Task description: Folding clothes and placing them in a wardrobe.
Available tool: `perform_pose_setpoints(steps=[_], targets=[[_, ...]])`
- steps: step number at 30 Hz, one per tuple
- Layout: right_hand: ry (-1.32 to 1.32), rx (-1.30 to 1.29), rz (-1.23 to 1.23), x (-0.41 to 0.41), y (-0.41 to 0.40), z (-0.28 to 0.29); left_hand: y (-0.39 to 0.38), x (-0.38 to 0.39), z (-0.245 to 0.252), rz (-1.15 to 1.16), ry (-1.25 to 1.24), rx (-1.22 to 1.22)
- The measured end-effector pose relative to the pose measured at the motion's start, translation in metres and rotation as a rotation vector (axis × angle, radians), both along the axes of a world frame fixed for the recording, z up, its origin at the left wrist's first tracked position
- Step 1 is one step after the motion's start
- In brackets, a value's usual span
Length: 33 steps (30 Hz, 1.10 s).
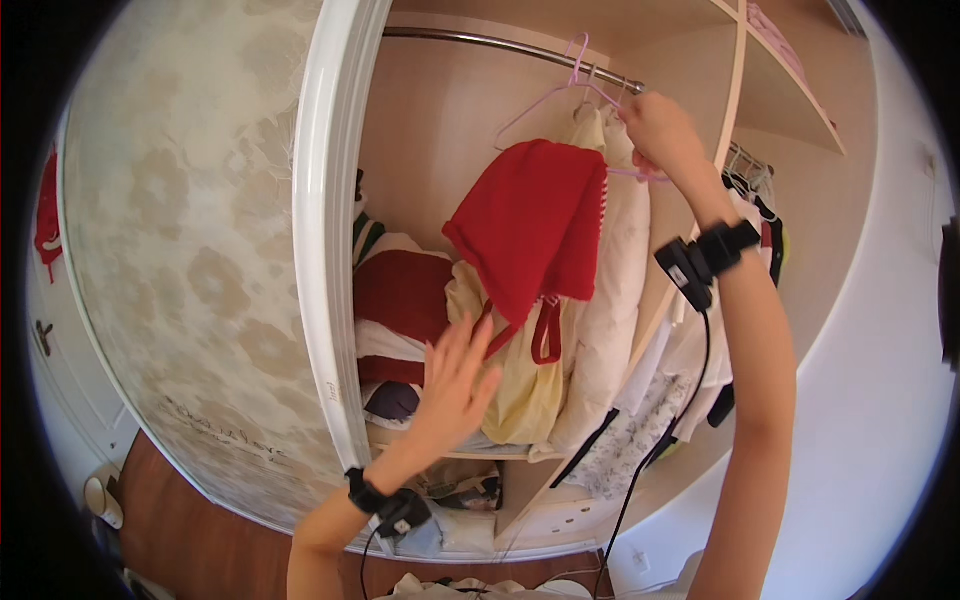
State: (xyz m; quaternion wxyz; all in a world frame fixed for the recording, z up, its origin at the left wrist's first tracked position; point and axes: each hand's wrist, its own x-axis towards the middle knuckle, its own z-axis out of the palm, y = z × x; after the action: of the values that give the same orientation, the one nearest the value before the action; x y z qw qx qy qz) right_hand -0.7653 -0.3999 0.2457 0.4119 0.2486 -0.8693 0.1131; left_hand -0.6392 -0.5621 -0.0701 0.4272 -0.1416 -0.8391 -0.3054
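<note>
My right hand (661,135) grips one end of a pink hanger (576,77), up by the wardrobe's metal rail (480,42). Over the hanger's lower bar hangs a red knitted-looking cloth item (536,217) with white stitching along one edge and red straps below. The hanger's hook overlaps the rail in view; whether it rests on it I cannot tell. Below the red item, my left hand (457,382) is raised with fingers spread, holding nothing. Its fingertips come close to a red strap (556,334); contact cannot be made out.
Behind hang a cream garment (525,397) and a long white padded one (619,277). Folded dark red and white textiles (405,296) are stacked left. A white sliding-door frame (319,225) borders the opening; an upright divider (727,112) separates more hanging clothes (697,360). Cables trail from both wrist devices.
</note>
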Motion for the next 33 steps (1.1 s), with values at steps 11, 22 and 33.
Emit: perform_pose_setpoints(steps=[11, 22, 33], targets=[[0.197, -0.139, -0.112, -0.104, -0.071, 0.033, -0.037, 0.096, -0.072, -0.065, -0.480, -0.008], [0.168, -0.143, -0.126, -0.175, -0.054, 0.027, -0.063, 0.145, -0.114, 0.112, -0.833, 0.292], [0.119, -0.040, -0.152, -0.173, -0.032, -0.007, -0.056, 0.159, -0.130, 0.098, -0.833, 0.301]])
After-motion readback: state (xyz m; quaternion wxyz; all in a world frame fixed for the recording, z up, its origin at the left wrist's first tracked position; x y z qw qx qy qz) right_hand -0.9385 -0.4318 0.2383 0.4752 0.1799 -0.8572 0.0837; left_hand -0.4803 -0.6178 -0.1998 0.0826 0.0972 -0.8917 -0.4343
